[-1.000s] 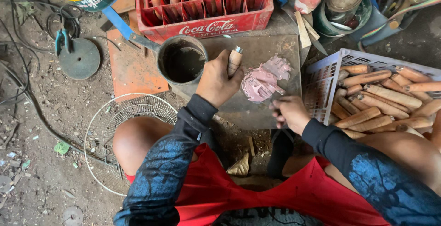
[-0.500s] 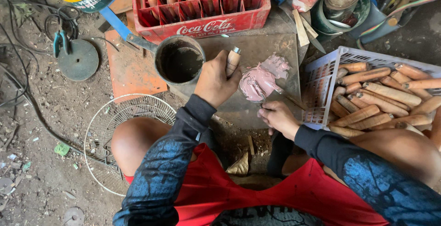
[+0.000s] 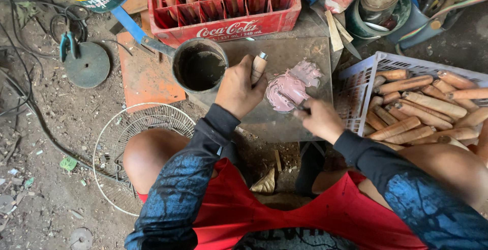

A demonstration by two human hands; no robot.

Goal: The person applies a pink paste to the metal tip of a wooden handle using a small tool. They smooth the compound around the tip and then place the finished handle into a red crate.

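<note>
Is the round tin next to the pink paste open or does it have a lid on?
Open. The round tin has no lid; its dark inside shows from above, beside the left hand.

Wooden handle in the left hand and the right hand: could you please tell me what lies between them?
In the head view, pink paste smeared on the grey board lies between them.

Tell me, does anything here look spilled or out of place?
A round wire fan guard lies flat on the dirt beside the person's knee. The pink paste sits smeared straight on the flat work slab, near the right hand.
</note>
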